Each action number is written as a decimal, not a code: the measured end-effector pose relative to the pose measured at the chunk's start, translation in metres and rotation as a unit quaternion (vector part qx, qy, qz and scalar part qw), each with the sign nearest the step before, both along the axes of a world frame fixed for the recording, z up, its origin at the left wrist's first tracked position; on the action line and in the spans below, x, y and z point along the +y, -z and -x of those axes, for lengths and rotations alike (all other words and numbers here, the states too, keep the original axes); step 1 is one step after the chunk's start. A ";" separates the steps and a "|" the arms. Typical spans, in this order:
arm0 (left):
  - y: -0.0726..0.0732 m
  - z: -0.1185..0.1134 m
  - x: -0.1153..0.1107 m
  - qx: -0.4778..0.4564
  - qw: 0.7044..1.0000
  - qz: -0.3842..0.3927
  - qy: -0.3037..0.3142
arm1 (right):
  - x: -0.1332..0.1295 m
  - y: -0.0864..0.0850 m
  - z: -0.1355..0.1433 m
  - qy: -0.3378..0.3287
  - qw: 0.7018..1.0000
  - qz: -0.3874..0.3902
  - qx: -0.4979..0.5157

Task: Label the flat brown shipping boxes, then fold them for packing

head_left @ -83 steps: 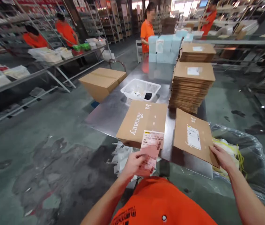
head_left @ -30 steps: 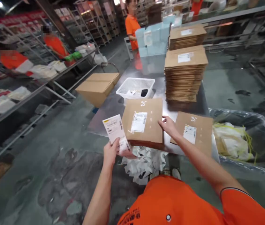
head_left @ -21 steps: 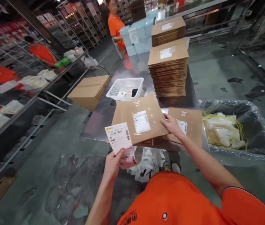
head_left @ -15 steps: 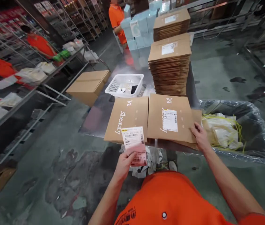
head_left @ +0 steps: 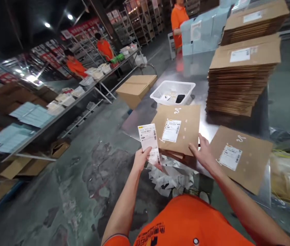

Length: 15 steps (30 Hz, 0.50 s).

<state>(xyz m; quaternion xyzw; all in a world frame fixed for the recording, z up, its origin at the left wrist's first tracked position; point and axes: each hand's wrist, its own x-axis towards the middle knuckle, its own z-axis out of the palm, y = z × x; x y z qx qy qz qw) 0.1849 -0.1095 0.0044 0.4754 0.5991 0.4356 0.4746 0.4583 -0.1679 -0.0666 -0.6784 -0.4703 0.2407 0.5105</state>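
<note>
My left hand (head_left: 142, 159) pinches a stack of white printed labels (head_left: 148, 140) beside the left edge of a flat brown cardboard mailer (head_left: 189, 119). That mailer lies near the table's front edge and bears a label (head_left: 172, 130). At its lower right corner is my right hand (head_left: 201, 150), thumb on the cardboard and fingers apart from the thumb, holding nothing. Another labelled mailer (head_left: 252, 153) lies flat to the right, partly behind my right forearm.
Tall stacks of flat mailers (head_left: 239, 85) stand at the back right of the metal table (head_left: 198, 65). A white basket (head_left: 160, 94) sits behind the near mailer. Crumpled paper (head_left: 168, 177) lies below the table edge. People in orange stand farther off.
The view has swung left. The mailer beside the labels now bears a label. The other labelled mailer lies farther right, turned, and my right hand has moved from it to the left one.
</note>
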 end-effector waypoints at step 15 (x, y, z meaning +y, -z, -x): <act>-0.056 -0.027 -0.015 -0.128 0.987 -0.033 0.088 | -0.059 -0.060 -0.084 0.203 0.911 -0.102 0.344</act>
